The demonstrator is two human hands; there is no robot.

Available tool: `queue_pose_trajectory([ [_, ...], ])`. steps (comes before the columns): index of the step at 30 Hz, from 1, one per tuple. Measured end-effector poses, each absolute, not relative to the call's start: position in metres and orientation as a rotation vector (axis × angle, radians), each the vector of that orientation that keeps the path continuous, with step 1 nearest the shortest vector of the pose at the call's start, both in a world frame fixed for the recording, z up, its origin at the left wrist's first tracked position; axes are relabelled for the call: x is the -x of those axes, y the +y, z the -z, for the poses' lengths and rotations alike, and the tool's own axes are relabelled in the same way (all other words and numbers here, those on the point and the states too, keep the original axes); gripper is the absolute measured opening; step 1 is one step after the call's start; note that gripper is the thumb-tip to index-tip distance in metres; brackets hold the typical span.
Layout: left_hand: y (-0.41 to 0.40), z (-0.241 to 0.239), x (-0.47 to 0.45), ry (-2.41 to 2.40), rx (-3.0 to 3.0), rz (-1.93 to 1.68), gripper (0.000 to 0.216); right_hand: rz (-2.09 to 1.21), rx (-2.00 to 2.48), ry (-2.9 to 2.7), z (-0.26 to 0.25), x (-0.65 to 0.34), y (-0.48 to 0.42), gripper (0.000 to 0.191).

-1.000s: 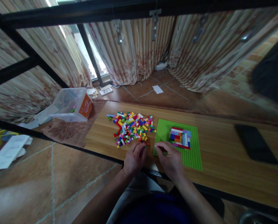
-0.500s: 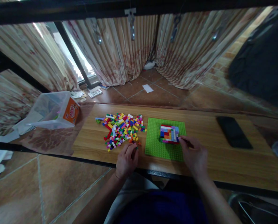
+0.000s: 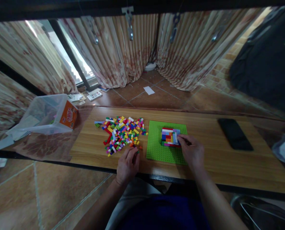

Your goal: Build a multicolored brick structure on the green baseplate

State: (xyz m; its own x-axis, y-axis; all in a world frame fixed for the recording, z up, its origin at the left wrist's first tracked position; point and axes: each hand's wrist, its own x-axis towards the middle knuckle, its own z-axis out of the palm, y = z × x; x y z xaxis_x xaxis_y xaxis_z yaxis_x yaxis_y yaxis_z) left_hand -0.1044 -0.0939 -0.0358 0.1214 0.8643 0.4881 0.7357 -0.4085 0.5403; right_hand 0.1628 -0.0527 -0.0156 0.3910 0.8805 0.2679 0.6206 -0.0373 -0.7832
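A green baseplate (image 3: 157,150) lies on the wooden table (image 3: 209,159) in front of me, with a small multicoloured brick build (image 3: 168,136) on its upper right part. My right hand (image 3: 192,153) rests on the plate's right edge, fingertips pinched against the right side of the build. What they pinch is too small to make out. My left hand (image 3: 127,164) sits curled at the near edge of a pile of loose coloured bricks (image 3: 120,132), fingertips touching the nearest bricks.
A black phone (image 3: 234,134) lies on the table to the right. A clear plastic tub (image 3: 44,113) with an orange label lies tipped at the left. Curtains hang behind, a black metal bar runs overhead, and a dark bag (image 3: 267,60) sits at the upper right.
My right hand moved from the plate's near left corner across to the right side of the brick build. My left hand stayed by the pile. The view shifted to the right.
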Motion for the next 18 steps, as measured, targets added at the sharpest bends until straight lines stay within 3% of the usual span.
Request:
queue_pose_trajectory([
  [18, -0.094, 0.034, 0.104, 1.6, -2.241, -1.147, 0.016, -0.629, 1.707, -0.983, 0.03, -0.174, -0.037, 0.04],
])
